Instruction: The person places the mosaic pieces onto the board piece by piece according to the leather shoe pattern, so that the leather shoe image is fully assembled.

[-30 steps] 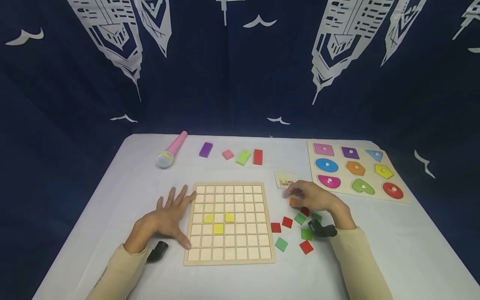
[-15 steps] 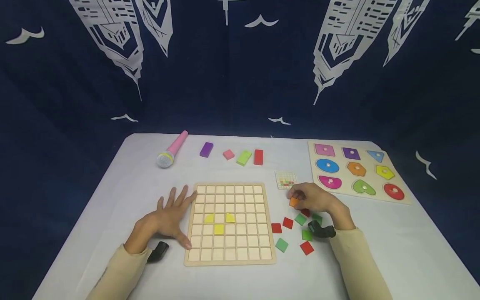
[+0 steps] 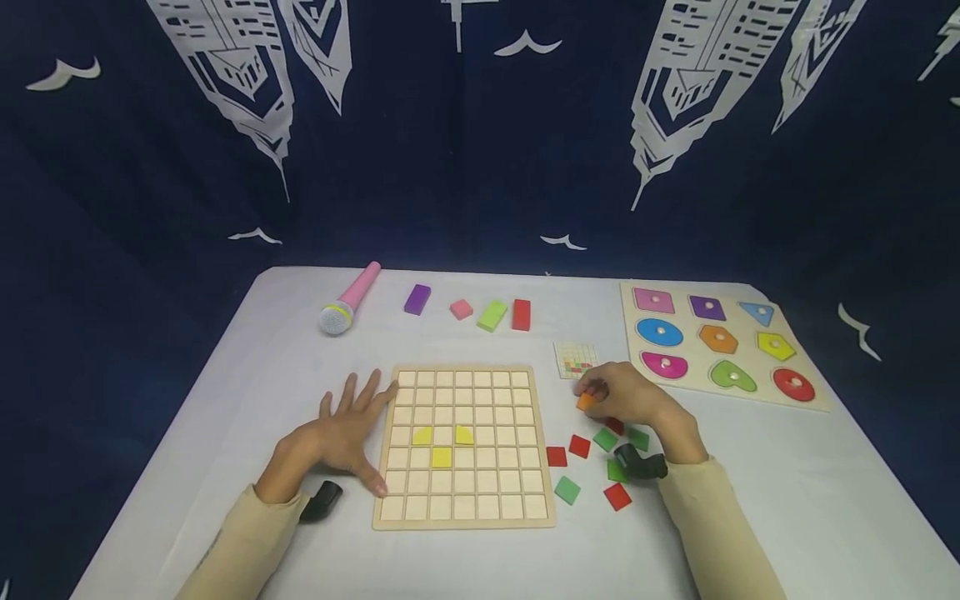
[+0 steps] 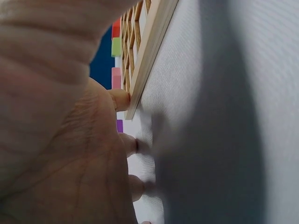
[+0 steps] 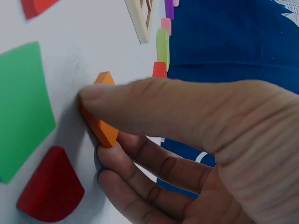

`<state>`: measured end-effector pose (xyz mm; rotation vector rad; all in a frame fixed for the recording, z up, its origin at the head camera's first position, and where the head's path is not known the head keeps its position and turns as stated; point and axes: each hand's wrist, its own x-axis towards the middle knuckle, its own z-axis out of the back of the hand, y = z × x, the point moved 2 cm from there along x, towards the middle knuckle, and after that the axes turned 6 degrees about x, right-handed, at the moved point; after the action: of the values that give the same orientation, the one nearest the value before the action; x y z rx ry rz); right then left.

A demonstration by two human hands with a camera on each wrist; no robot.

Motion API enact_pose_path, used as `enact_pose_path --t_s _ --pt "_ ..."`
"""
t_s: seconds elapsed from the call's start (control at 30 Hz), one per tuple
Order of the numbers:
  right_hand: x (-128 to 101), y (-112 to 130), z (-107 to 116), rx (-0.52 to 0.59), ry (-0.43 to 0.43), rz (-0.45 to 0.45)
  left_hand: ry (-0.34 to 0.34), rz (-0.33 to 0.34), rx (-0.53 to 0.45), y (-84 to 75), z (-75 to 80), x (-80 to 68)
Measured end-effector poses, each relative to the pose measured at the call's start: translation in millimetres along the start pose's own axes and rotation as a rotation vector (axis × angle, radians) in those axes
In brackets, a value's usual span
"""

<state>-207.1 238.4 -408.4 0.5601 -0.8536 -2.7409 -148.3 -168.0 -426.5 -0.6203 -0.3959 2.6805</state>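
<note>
White tabletop (image 3: 187, 433) against dark blue skyline curtain. Nearest, at seven o'clock: left hand (image 3: 339, 433) lying flat, fingers spread, steadying the left edge of the wooden grid board (image 3: 465, 446). Carrying only three yellow tiles (image 3: 442, 444) so far, most cells still waiting. At four o'clock: right hand (image 3: 633, 398) pinching an orange tile (image 3: 586, 402) between thumb and fingers, just above loose red and green tiles (image 3: 592, 458). Further, pattern card (image 3: 576, 359); shape puzzle (image 3: 716, 343) at two o'clock; toy microphone (image 3: 348, 298) at eleven.

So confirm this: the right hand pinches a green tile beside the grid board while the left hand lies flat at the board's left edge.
Wrong colour. The right hand pinches an orange tile, as the right wrist view shows. The rest holds: the left hand lies flat at the grid board's left edge.
</note>
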Motion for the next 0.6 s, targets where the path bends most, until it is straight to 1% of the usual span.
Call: enact_pose_path --t_s 0.1,0.2,0.27,0.4,0.5,0.6 --pt "0 2 -1 -0.014 -0.005 -0.001 0.003 -0.001 0.008 -0.3 0.8 -0.5" --pt "0 9 -3 -0.046 -0.026 0.029 0.003 -0.008 0.016 0.1 1.9 -0.5" --pt "0 17 -8 -0.063 -0.043 0.067 0.004 -0.012 0.015 0.5 2.5 -0.7" --pt "0 38 -23 -0.105 -0.068 0.188 0.004 -0.021 -0.004 1.9 2.6 -1.3" --pt "1 56 -38 -0.115 -0.049 0.294 0.006 -0.025 -0.012 3.3 1.6 -1.0" --pt "1 73 -52 -0.12 -0.012 0.369 0.002 -0.032 -0.023 3.8 0.3 -0.3"
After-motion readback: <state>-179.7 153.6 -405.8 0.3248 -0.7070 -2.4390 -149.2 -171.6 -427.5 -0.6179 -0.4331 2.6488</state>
